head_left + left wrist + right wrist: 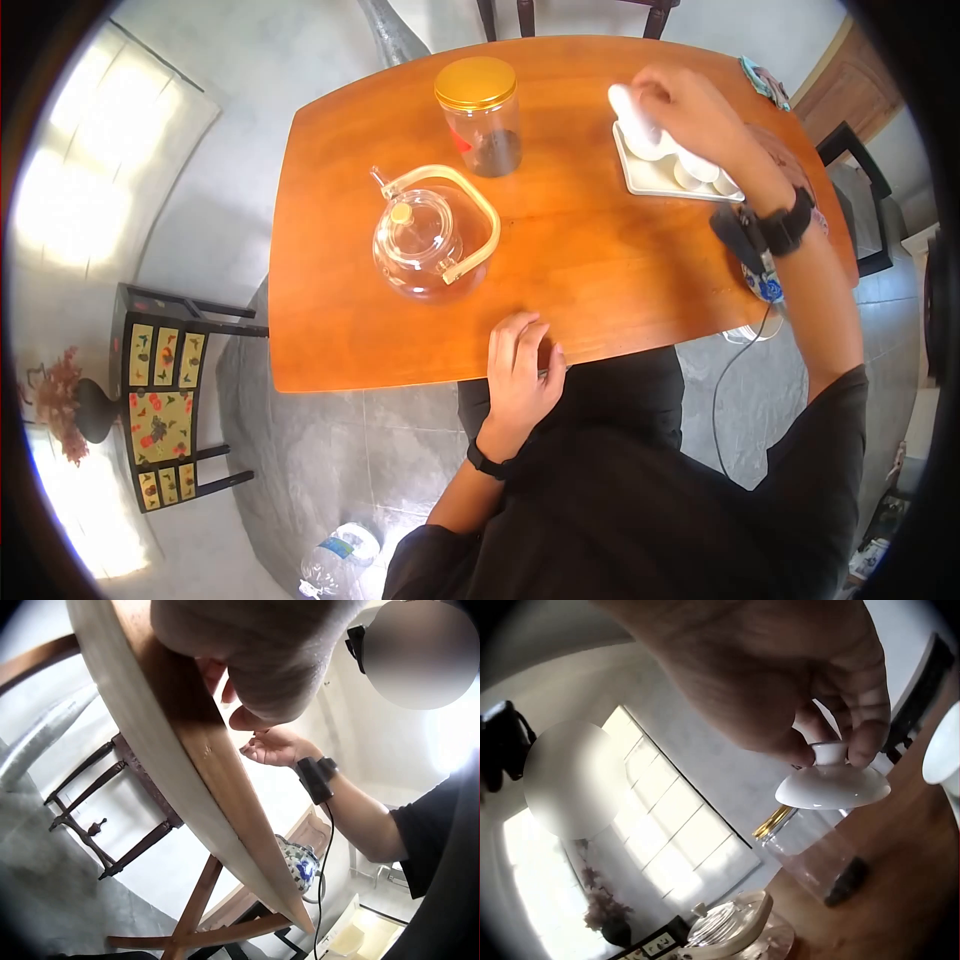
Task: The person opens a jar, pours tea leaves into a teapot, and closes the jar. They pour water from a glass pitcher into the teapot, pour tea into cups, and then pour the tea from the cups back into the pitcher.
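Note:
My right hand [690, 110] is raised over the far right of the table and pinches a white lid [832, 787] by its knob. In the right wrist view the lid hangs level, dome upward, between thumb and fingers. Under this hand in the head view stands a white tray [655, 188] holding small white cups [692, 172], partly hidden by the hand and forearm. A white rim of a cup [943, 750] shows at the right wrist view's edge. My left hand [522, 365] rests at the table's near edge with relaxed fingers, holding nothing.
A glass teapot [400, 255] with a pale arched handle stands left of centre. Behind it is a clear jar [487, 125] with a gold lid and dark contents. A blue-flowered pot [763, 284] sits at the right edge, near a cable. A folded cloth [765, 82] lies at the far corner.

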Motion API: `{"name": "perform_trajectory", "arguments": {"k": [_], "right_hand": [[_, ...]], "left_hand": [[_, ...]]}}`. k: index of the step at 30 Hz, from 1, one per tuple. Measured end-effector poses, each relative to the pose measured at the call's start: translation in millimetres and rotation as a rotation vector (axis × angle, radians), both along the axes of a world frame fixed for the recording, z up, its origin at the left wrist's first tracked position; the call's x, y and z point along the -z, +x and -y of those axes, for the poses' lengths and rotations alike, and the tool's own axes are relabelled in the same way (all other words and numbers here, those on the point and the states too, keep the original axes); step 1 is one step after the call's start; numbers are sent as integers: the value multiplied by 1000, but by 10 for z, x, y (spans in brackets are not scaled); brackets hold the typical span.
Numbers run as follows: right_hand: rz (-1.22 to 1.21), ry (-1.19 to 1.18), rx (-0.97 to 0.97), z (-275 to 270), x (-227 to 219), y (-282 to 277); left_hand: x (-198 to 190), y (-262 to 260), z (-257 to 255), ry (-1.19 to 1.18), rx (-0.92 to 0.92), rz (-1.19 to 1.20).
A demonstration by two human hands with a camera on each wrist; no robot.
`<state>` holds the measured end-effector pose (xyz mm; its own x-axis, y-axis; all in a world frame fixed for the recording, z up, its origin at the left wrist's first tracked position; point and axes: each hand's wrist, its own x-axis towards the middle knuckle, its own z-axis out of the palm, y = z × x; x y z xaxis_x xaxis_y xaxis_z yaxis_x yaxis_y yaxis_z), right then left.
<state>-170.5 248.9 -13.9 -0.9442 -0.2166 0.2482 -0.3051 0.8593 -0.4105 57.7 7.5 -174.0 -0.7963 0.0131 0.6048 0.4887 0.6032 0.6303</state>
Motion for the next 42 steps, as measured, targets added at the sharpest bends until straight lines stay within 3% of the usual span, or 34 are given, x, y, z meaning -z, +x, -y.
{"name": "perform_trajectory", "arguments": {"k": [2, 3, 4, 8, 10, 15, 19, 23, 31, 42], "right_hand": [[226, -390, -146, 193, 155, 258], [459, -465, -169, 254, 216, 326], [539, -596, -210, 369, 369, 446], [875, -1027, -91, 644, 779, 850], [1008, -1291, -42, 754, 956, 1111], [1082, -1442, -10, 823, 950, 1514], [1089, -1459, -87, 735, 1054, 1574], [1024, -1446, -8, 663, 1093, 1556], [928, -1637, -6, 439, 1143, 1457], [1012, -1714, -32, 468, 1248, 1366]], "left_hand": [[5, 9, -1, 1, 5, 1], [2, 8, -8, 9, 2, -1], [-2, 6, -13, 18, -1, -5], [-46, 23, 1, 3, 0, 51], [-158, 0, -12, 283, 70, 209], [-407, -128, -5, 248, 69, 248], [-463, -304, 52, 160, 128, 195], [-616, -401, 38, 24, 114, 240], [-436, -686, -48, -229, 49, 123], [-363, -770, -69, -339, 4, 81]]}}
